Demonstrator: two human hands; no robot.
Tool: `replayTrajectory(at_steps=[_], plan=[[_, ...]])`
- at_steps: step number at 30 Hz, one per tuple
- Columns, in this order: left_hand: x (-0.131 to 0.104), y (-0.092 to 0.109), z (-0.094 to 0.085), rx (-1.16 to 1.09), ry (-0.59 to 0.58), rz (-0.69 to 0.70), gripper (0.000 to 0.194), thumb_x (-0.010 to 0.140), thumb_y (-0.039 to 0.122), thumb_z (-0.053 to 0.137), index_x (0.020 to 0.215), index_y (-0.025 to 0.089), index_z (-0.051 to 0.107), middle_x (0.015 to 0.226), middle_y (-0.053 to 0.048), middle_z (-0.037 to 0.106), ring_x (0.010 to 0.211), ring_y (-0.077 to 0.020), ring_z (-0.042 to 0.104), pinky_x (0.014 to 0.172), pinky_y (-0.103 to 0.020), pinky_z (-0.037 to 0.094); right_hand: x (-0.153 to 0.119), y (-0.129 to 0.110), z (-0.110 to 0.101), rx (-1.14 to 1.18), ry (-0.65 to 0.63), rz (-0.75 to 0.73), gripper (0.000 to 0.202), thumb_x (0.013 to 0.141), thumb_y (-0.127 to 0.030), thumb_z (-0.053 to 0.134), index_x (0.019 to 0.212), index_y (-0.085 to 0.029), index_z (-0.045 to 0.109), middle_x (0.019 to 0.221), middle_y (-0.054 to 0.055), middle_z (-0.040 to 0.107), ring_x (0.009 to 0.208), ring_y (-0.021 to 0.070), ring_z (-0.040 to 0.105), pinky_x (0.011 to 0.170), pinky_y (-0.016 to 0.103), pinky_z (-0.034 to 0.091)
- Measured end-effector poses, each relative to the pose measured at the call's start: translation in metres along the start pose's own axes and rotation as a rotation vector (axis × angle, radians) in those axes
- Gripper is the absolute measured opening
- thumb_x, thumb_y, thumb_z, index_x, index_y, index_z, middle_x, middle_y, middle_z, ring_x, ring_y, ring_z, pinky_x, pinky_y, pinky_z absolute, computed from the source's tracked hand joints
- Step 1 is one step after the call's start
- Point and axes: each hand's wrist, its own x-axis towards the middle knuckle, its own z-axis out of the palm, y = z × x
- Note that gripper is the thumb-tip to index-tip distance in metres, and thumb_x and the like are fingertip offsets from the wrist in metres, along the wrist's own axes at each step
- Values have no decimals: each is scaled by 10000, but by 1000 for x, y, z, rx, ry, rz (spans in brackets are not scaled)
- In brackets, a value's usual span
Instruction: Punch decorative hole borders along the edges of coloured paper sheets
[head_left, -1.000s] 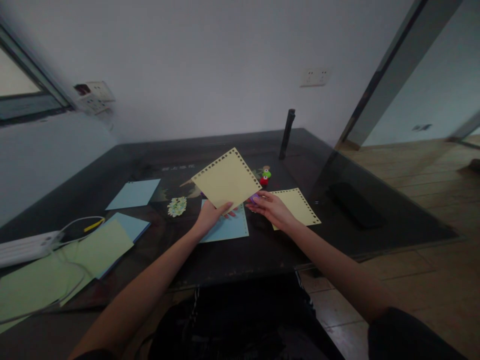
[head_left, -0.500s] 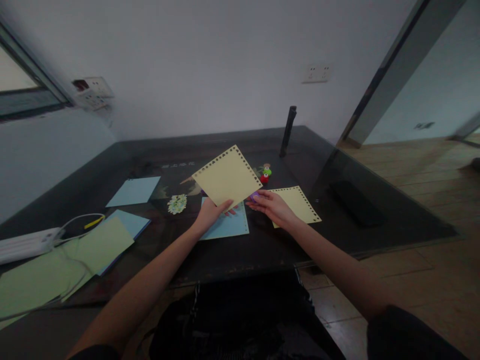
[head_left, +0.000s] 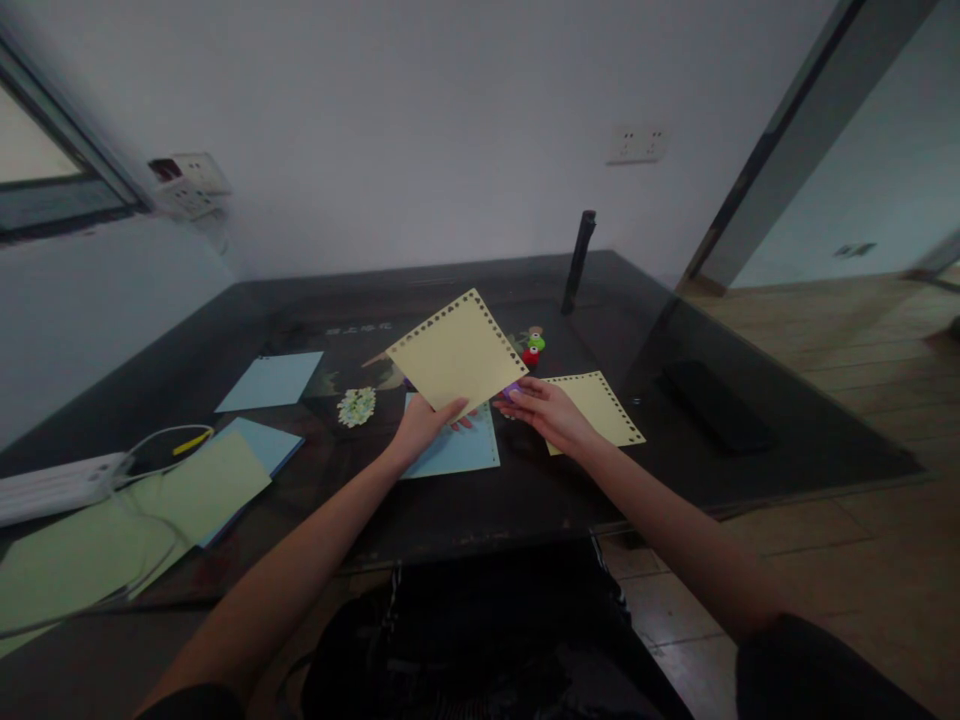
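My left hand (head_left: 421,428) is closed on the lower corner of a yellow sheet of paper (head_left: 457,355), thumb in front and fingertips behind. The sheet is held up at a tilt, with rows of small punched holes along its two upper edges. By its right corner, my right hand (head_left: 551,412) is closed round a small purple paper punch (head_left: 512,391), largely hidden by fingers and sheet. Below lies a blue sheet (head_left: 450,458), partly under my left hand. Another yellow sheet (head_left: 600,405) with punched edges lies beside my right wrist.
Small red and green figures (head_left: 533,350) stand behind the sheet. Left are paper bits (head_left: 356,407), a blue sheet (head_left: 274,382), stacked yellow-green paper (head_left: 202,487) and a white power strip (head_left: 64,487) with cables. A black object (head_left: 716,407) lies right; a dark post (head_left: 579,262) rises at the back.
Both hands keep their hold on the yellow sheet and the purple paper punch, almost unmoved. The whole view has shifted very slightly.
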Motion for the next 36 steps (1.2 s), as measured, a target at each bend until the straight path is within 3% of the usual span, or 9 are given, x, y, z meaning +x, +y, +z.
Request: replayTrajectory(at_steps=[8,25,36], plan=[[1,-2,-1,-3,11,-2,369,783,343,603,1004,49,636,781,-146,724,547,-176,654,515,-261,519,-1,-1,1,20,10,0,274,663,-219,771,884,-183,613,940,57,676,860,187,673,922,370,510],[-2,3,0,32,54,-8,315,785,319,597,940,49,646,717,-129,719,522,-169,635,520,-265,516,-4,-4,3,14,-5,-16,314,662,-189,758,925,-189,587,962,54,666,868,173,668,906,359,504],[0,-1,-1,51,13,11,329,786,327,600,965,55,649,764,-135,725,518,-162,634,505,-259,511,-3,-3,1,-9,-2,-29,249,674,-235,763,859,-191,602,908,42,667,874,181,667,902,354,509]])
